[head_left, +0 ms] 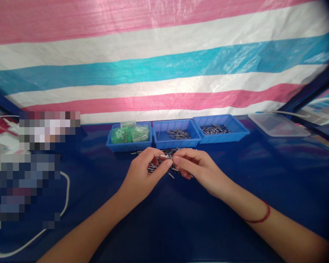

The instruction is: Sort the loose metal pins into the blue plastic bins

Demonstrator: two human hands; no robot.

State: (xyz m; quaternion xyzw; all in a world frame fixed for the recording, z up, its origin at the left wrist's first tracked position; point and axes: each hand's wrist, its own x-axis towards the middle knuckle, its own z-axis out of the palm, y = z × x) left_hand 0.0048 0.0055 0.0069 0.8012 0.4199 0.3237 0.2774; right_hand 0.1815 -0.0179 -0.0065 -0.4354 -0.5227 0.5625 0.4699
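- Striped sheet: hangs beyond the left hand and the right hand.
- Blue table: extends beneath both hands.
- Three blue bins: stand in a row just beyond the hands.
- Metal pins: lie piled beneath and between the hands.
- Left hand: thumb and forefinger grip one slim pale piece.
- Right hand: fingertips pinched beside the left fingertips; contents cannot be determined.
- Slim pale piece: located at left fingertips.

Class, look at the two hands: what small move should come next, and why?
Probably the right hand should steady the small pale piece while the left hand turns it into clearer view: the left fingertips pinch it, the right fingertips are close beside it, and fingers seem to hide part of it.
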